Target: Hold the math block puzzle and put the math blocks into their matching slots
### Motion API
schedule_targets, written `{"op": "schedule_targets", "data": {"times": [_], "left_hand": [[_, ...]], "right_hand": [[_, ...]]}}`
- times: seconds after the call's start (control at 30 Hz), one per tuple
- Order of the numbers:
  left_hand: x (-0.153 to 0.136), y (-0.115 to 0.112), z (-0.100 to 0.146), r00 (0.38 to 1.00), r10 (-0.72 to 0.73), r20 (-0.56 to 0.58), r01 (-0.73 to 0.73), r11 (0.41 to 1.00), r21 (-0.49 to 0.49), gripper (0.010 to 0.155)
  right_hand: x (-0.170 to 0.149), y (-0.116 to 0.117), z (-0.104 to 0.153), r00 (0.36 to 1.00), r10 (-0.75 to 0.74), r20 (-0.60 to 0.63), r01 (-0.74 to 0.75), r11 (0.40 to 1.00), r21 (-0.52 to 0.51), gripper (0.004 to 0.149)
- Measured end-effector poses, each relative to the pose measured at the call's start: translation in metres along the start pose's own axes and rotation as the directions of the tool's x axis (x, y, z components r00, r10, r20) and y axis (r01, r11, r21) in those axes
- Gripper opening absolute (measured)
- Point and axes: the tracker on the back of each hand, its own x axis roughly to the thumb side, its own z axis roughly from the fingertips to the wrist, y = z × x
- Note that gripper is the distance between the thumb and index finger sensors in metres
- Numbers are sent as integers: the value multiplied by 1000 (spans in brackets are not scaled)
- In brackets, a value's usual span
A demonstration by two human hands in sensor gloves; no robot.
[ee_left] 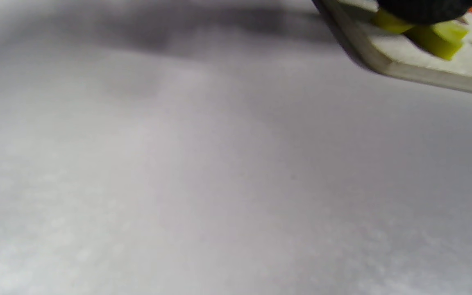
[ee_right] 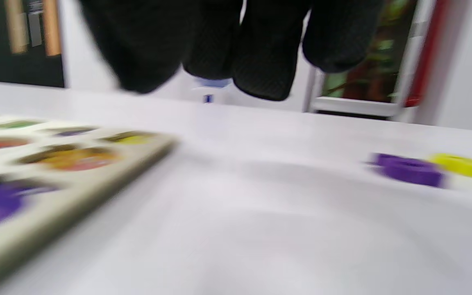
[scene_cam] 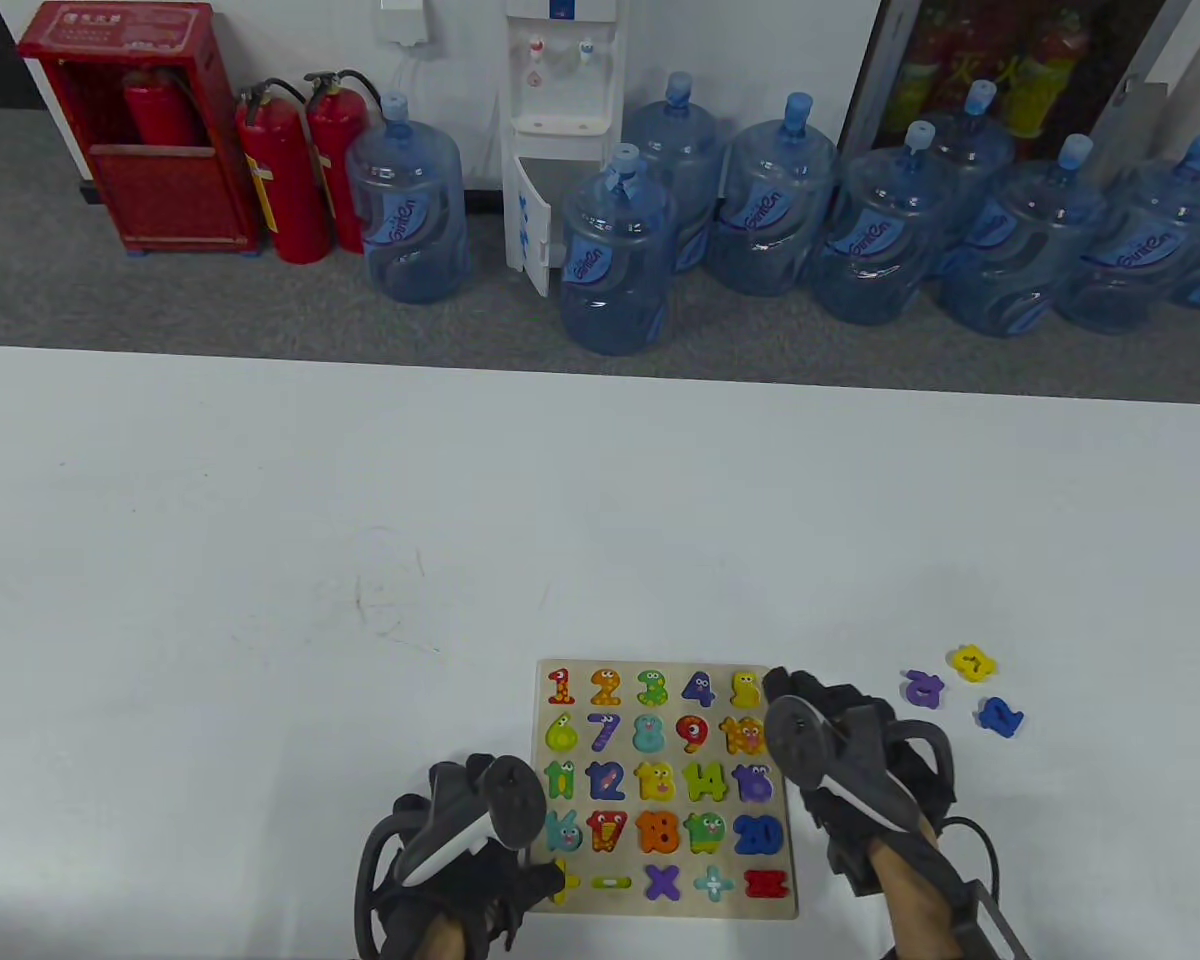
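Where the table view looks down: math block puzzle (scene_cam: pixel 666 789) flat on the white table (scene_cam: pixel 260 520), near the near edge, right of centre, most slots filled with coloured numbers and signs. Left hand (scene_cam: pixel 460 860) at the board's near-left corner, over the yellow sign (scene_cam: pixel 563 882) there; finger state impossible to tell under the tracker. Right hand (scene_cam: pixel 850 770) at the board's right edge, fingertips up by the far-right corner near the yellow five (scene_cam: pixel 746 690); whether touching, cannot tell. Three loose blocks on the table right of the board, well apart from it: purple block (scene_cam: pixel 923 688), yellow block (scene_cam: pixel 972 662) just beyond, blue block (scene_cam: pixel 1000 716) nearest. Water jugs (scene_cam: pixel 615 255) and fire extinguishers (scene_cam: pixel 285 175) on the floor beyond the far edge.

Left wrist view, blurred: board corner (ee_left: pixel 424 69) at upper right, a dark gloved fingertip (ee_left: pixel 424 8) resting on the yellow-green piece (ee_left: pixel 436 39); rest of the fingers out of sight.

Right wrist view, blurred: four gloved fingers (ee_right: pixel 266 53) hanging side by side, close together, holding nothing, above the table. Board's edge (ee_right: pixel 76 196) to the left, purple (ee_right: pixel 410 170) and yellow (ee_right: pixel 463 166) blocks to the far right.
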Motion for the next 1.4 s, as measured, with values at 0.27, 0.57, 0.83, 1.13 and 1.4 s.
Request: {"op": "schedule_targets", "data": {"times": [0.27, 0.57, 0.83, 1.13, 1.4], "left_hand": [[0, 0, 0, 1000, -4, -3, 4, 1000, -2, 92], [1, 0, 0, 1000, -1, -4, 1, 1000, -2, 92], [0, 0, 0, 1000, 1, -4, -1, 1000, 0, 92], [1, -1, 1, 1000, -4, -2, 4, 1000, -1, 92], [1, -2, 2, 1000, -9, 0, 9, 1000, -3, 92]], "right_hand": [[-120, 13, 12, 938, -32, -344, 52, 998, 47, 70], [-148, 46, -1, 910, 70, -409, 82, 936, 343, 75], [-140, 42, 0, 916, 117, -383, 5, 953, 302, 60], [-130, 38, 18, 933, 92, -347, -17, 977, 214, 61], [-118, 32, 27, 939, 171, -299, -115, 974, 195, 73]]}}
